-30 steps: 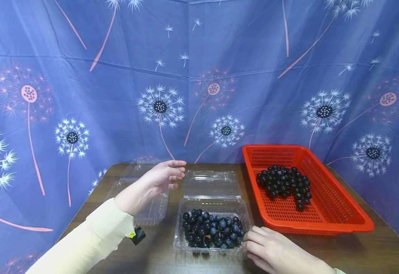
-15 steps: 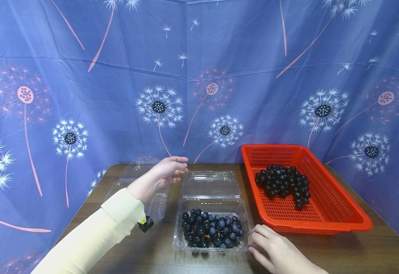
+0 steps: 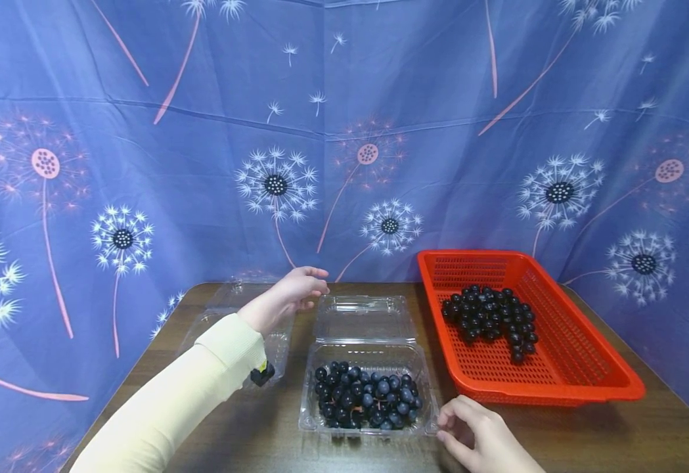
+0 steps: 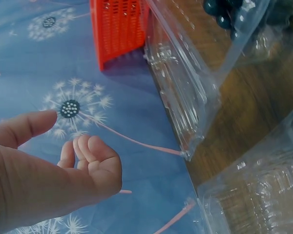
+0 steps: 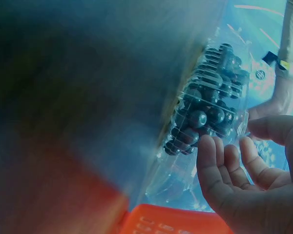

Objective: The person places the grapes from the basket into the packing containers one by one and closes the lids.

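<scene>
A clear hinged plastic container [image 3: 374,355] stands on the table with its lid [image 3: 368,320] folded back flat behind it. Dark grapes [image 3: 368,399] fill much of its base. My left hand [image 3: 289,297] is in the air by the lid's left edge, fingers loosely bent, holding nothing; in the left wrist view its thumb and fingers are apart. My right hand [image 3: 480,430] is at the container's front right corner, thumb and index fingertips close together at the rim. Whether they pinch the rim cannot be made out. The right wrist view shows the same fingertips [image 5: 251,151] beside the grape-filled container.
On the right, a red perforated basket [image 3: 586,328] holds more dark grapes [image 3: 488,318]. A second clear container [image 3: 273,341] lies to the left, partly hidden by my left arm. Behind the wooden table [image 3: 279,433] hangs a blue dandelion-print cloth [image 3: 202,217].
My left hand has moved right and slightly away from me, closer to the lid. The right hand has shifted a little right, its thumb now more plainly seen. The containers stay put.
</scene>
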{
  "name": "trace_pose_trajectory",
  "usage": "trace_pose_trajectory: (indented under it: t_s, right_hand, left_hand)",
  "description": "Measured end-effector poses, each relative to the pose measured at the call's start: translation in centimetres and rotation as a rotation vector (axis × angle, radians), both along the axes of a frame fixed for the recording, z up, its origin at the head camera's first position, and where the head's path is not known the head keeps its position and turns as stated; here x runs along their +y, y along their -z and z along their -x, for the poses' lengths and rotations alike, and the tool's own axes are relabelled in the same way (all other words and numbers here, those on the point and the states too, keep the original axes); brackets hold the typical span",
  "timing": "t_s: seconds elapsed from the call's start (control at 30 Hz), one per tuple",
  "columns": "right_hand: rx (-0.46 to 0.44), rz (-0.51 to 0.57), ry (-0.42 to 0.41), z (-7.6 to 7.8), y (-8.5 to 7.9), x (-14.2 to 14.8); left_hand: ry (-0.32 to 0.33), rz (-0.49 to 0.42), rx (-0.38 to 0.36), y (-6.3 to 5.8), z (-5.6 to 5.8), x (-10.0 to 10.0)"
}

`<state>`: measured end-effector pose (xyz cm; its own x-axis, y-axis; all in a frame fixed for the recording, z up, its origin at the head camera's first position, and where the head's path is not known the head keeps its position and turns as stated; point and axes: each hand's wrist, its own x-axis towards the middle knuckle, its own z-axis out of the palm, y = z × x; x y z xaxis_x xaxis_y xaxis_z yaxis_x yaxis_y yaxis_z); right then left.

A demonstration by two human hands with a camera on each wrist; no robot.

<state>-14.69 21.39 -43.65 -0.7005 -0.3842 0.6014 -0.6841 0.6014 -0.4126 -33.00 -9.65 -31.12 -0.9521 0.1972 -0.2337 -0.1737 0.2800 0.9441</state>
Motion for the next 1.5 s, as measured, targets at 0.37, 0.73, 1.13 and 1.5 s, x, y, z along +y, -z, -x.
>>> trace_pose_trajectory:
  t_s: [0.37,0.73,1.13,1.5]
  right_hand:
    - [-0.509,0.177,-0.063,-0.1,-0.2,1.2]
    - [-1.107,0.521,-0.206,0.3,-0.6,1.5]
    - [-1.425,0.816,-0.382,0.9,0.0,2.0]
    - [-1.501,0.945,-0.509,1.0,0.2,2.1]
  left_hand:
    - [0.012,0.209,0.150,1.3,2.1,1.0]
    - [0.088,0.664,0.432,2.1,3.4,1.4]
    - [0.078,0.985,0.557,3.4,5.2,2.8]
    - [0.214,1.138,0.663,4.4,6.8,3.2]
